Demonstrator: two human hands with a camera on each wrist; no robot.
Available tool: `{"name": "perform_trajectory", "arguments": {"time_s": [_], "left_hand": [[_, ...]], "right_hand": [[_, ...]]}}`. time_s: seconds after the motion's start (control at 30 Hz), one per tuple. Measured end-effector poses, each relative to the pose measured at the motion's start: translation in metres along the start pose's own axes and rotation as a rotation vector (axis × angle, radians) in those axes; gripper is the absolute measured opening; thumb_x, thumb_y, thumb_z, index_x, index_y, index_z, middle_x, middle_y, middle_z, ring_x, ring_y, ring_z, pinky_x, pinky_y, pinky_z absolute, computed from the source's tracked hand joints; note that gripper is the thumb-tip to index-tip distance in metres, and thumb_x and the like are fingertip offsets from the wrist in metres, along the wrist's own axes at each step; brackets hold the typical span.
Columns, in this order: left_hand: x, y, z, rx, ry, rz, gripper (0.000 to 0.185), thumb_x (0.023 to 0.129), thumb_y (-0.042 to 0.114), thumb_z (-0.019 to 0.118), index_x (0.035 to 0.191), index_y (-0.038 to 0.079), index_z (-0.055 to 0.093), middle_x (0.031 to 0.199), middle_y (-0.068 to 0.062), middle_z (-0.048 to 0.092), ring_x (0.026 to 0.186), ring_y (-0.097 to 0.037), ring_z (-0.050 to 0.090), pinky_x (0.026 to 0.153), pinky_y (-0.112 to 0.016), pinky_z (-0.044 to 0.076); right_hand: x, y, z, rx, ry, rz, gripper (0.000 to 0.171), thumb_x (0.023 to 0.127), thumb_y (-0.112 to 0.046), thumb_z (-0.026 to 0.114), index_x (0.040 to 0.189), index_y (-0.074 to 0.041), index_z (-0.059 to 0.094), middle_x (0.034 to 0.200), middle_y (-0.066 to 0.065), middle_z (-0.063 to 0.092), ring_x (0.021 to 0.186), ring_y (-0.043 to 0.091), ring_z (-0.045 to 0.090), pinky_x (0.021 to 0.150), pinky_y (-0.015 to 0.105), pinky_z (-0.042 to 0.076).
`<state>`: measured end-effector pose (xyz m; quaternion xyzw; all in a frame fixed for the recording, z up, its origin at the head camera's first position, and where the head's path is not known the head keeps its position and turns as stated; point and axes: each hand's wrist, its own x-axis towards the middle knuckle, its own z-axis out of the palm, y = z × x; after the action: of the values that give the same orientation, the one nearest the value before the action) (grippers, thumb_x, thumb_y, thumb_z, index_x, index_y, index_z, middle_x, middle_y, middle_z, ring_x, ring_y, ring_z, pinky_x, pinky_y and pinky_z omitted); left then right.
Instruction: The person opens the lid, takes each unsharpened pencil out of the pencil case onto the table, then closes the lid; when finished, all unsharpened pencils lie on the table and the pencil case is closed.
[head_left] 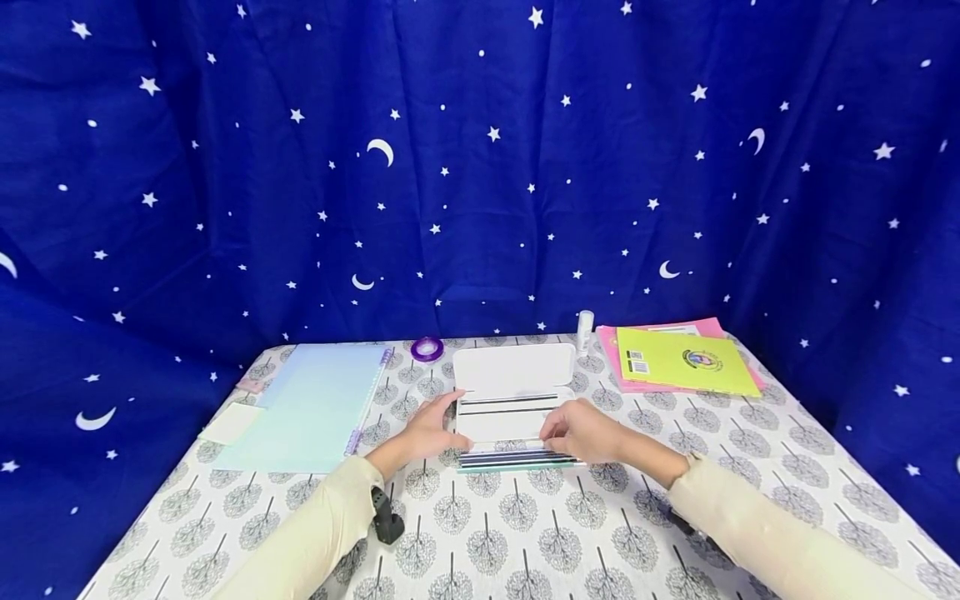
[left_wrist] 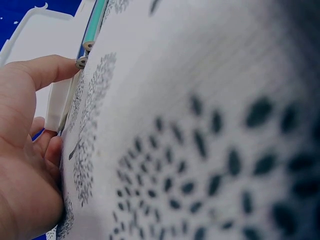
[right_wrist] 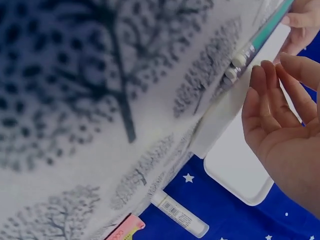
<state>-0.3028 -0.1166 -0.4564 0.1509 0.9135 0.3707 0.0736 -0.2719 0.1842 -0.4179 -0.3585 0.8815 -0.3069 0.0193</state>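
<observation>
An open white pencil case point(head_left: 513, 414) lies at the table's middle, its lid point(head_left: 514, 367) folded back. Two dark pencils lie inside it. A row of several pencils point(head_left: 517, 458) lies on the cloth along its front edge. My left hand point(head_left: 448, 427) rests against the case's left end, thumb point(left_wrist: 47, 70) by the pencil ends and fingers point(left_wrist: 49, 150) beside the case corner point(left_wrist: 57, 107). My right hand point(head_left: 553, 442) is at the case's front right. Its straight fingers point(right_wrist: 265, 87) reach to the pencil ends point(right_wrist: 239, 65) and hold nothing that I can see.
Left of the case lie a pale blue folder point(head_left: 307, 408), a pale sticky pad point(head_left: 231, 422) and a purple tape roll point(head_left: 427, 348). A glue stick point(head_left: 584, 329) and a yellow booklet point(head_left: 686, 360) on pink papers lie at the back right. A blue starry curtain hangs behind.
</observation>
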Motion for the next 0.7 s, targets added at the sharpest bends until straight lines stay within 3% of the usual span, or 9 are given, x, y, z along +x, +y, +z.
{"name": "perform_trajectory", "arguments": {"time_s": [0.17, 0.43, 0.7], "left_hand": [[0.001, -0.002, -0.001, 0.005, -0.002, 0.000, 0.103, 0.069, 0.034, 0.086, 0.156, 0.026, 0.031, 0.158, -0.006, 0.035, 0.139, -0.033, 0.035, 0.110, -0.066, 0.028], [0.001, -0.003, -0.001, 0.011, -0.009, 0.006, 0.102, 0.070, 0.035, 0.085, 0.156, 0.026, 0.031, 0.159, -0.007, 0.032, 0.141, -0.034, 0.033, 0.110, -0.068, 0.026], [0.000, -0.001, -0.001, 0.018, -0.007, 0.005, 0.101, 0.070, 0.036, 0.085, 0.156, 0.026, 0.031, 0.159, -0.006, 0.033, 0.140, -0.034, 0.034, 0.111, -0.067, 0.027]], "right_hand": [[0.009, 0.000, -0.006, -0.043, 0.031, 0.033, 0.006, 0.086, -0.005, 0.072, 0.091, -0.008, 0.074, 0.084, -0.002, 0.073, 0.076, 0.007, 0.065, 0.077, 0.033, 0.056], [0.021, 0.011, -0.006, -0.146, 0.074, 0.105, 0.019, 0.086, -0.008, 0.071, 0.103, 0.001, 0.071, 0.100, 0.009, 0.071, 0.094, 0.027, 0.065, 0.090, 0.048, 0.053], [0.026, 0.027, -0.004, -0.162, 0.056, 0.135, 0.015, 0.088, -0.010, 0.069, 0.099, 0.000, 0.071, 0.099, 0.010, 0.070, 0.097, 0.029, 0.065, 0.092, 0.048, 0.053]]}}
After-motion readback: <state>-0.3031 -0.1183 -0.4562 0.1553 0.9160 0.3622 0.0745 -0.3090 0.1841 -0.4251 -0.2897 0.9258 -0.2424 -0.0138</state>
